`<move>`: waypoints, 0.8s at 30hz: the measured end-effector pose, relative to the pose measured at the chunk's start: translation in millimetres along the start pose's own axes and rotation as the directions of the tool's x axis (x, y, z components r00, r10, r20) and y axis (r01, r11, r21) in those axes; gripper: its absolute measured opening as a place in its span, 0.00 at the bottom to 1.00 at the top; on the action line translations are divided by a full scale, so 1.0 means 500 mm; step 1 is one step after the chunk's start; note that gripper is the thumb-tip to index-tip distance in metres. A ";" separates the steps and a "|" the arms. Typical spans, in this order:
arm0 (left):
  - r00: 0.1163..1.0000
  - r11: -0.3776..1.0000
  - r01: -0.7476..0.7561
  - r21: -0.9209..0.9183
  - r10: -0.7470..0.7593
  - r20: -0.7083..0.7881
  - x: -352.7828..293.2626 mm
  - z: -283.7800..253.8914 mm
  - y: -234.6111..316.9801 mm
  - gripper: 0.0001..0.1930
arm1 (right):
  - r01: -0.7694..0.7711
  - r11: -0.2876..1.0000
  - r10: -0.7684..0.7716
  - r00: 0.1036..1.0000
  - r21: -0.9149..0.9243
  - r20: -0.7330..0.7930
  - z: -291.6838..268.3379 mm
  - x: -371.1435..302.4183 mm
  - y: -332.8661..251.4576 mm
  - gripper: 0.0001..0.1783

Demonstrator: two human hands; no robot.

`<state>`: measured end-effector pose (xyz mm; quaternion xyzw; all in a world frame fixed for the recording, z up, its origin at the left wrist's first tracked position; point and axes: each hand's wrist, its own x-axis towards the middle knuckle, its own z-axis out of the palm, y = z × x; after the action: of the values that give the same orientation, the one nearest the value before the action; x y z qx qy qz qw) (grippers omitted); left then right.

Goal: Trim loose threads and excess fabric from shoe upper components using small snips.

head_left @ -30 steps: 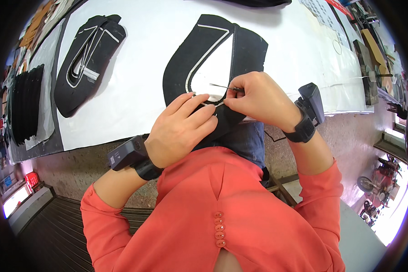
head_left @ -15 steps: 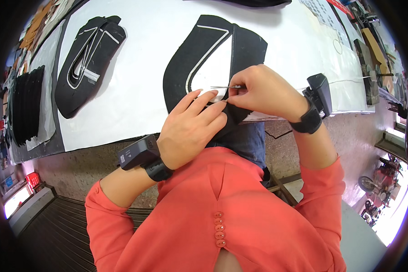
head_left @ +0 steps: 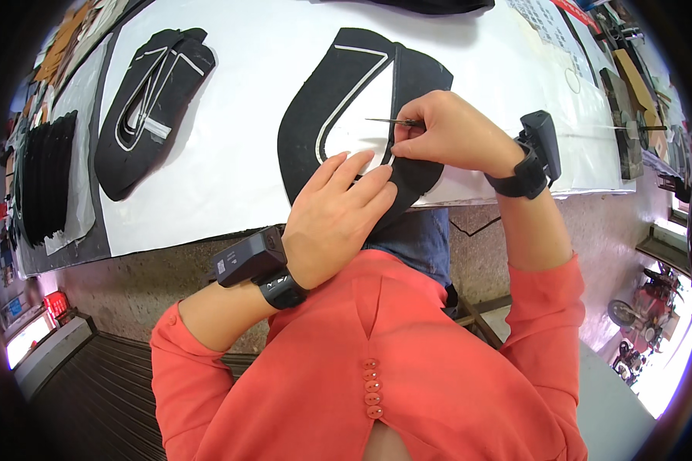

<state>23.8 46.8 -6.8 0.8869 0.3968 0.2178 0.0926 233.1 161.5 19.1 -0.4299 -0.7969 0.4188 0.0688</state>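
The slim tool [head_left: 404, 121] in the grip of the right hand [head_left: 454, 132] is dark grey. Just beside this grip, the flat piece [head_left: 304, 115] is black, and one white line [head_left: 361, 51] runs along it. To the left of the grip, the second piece [head_left: 119, 169] is also black, with several white stripes [head_left: 191, 63]. Nearer the body, the shirt [head_left: 369, 330] is plain coral red, the trousers [head_left: 424, 237] blue.

A long table [head_left: 231, 146] with a white covering stands over a speckled, brownish-grey floor [head_left: 150, 276], and a dark ribbed surface [head_left: 84, 396] spreads at the lower left. Part of a wooden frame [head_left: 480, 326] shows beneath the table's near edge. Strong light fills a bright opening [head_left: 673, 365] at the right, beside a motorbike [head_left: 642, 311], and a smaller bright patch [head_left: 28, 342] glows at the far left, near a red box [head_left: 54, 303].
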 end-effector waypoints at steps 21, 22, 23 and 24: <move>1.000 1.000 0.002 0.011 -0.002 -0.018 -0.008 -0.004 0.000 0.09 | -0.109 0.994 0.108 0.992 -0.019 -0.058 0.002 -0.006 -0.024 0.12; 1.000 1.000 0.003 0.017 -0.003 -0.011 -0.005 -0.005 0.001 0.09 | -0.121 0.992 0.120 0.991 -0.020 -0.054 0.003 -0.005 -0.022 0.12; 1.000 1.000 0.007 0.025 -0.007 -0.004 -0.003 -0.005 0.002 0.09 | -0.130 0.991 0.129 0.991 -0.021 -0.047 0.003 -0.003 -0.021 0.12; 1.000 1.000 0.010 0.024 -0.010 -0.007 -0.003 -0.001 0.004 0.09 | -0.129 0.991 0.128 0.991 -0.024 -0.045 0.003 -0.002 -0.021 0.12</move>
<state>24.0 44.6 -5.9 0.8852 0.4042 0.2154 0.0817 226.4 156.9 26.1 -0.4901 -0.7715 0.4023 0.0532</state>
